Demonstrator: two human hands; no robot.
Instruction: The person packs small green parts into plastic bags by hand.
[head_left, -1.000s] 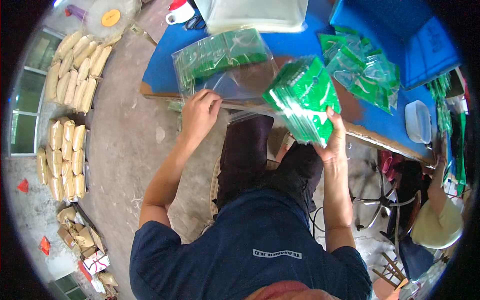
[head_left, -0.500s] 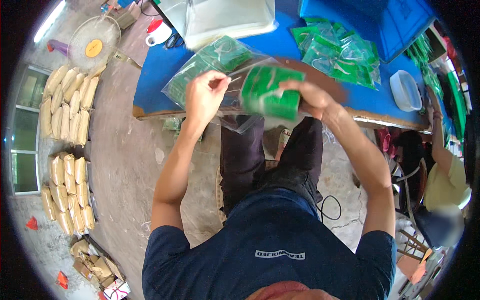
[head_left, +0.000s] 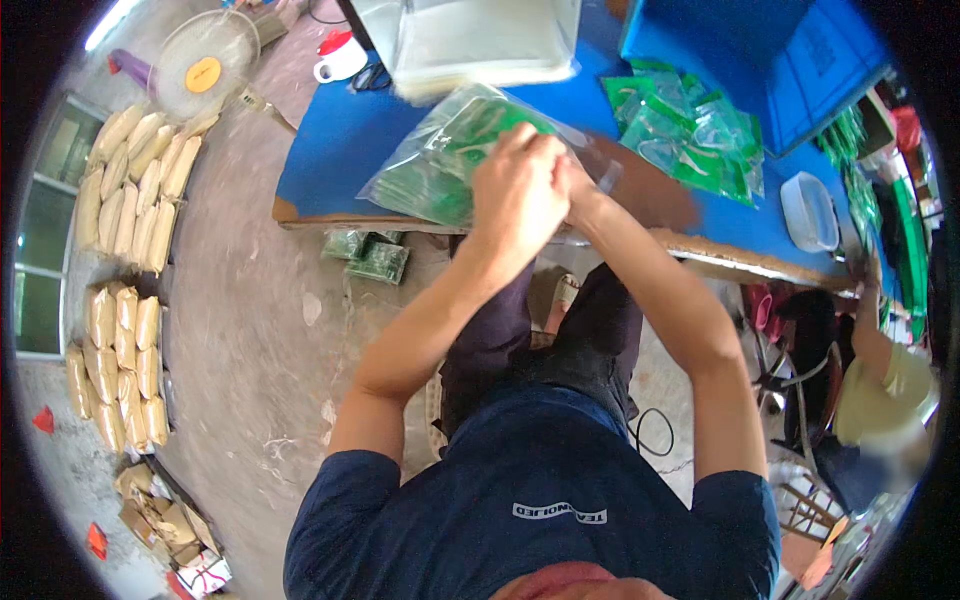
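Note:
A clear plastic bag (head_left: pixel 405 180) with green packets (head_left: pixel 470 140) inside lies along the near edge of the blue table. My left hand (head_left: pixel 518 188) is closed at the bag's right end, its knuckles up and fingers curled onto the plastic. Tight against it is my right hand (head_left: pixel 582 190), whose fingers are mostly hidden behind the left, so what they grip does not show. A flap of clear film sticks out beside the right wrist.
A stack of clear bags (head_left: pixel 485 50) stands behind. Loose green packets (head_left: pixel 690 135), a blue bin (head_left: pixel 740 45) and a clear plastic tub (head_left: pixel 808 212) are to the right. A white and red mug (head_left: pixel 342 58) sits far left. Green packs (head_left: pixel 378 262) lie on the floor. Another person (head_left: pixel 885 390) works at right.
My right hand has swung left to meet my left hand, which moved right over the bag. The green bundle no longer shows in my right hand.

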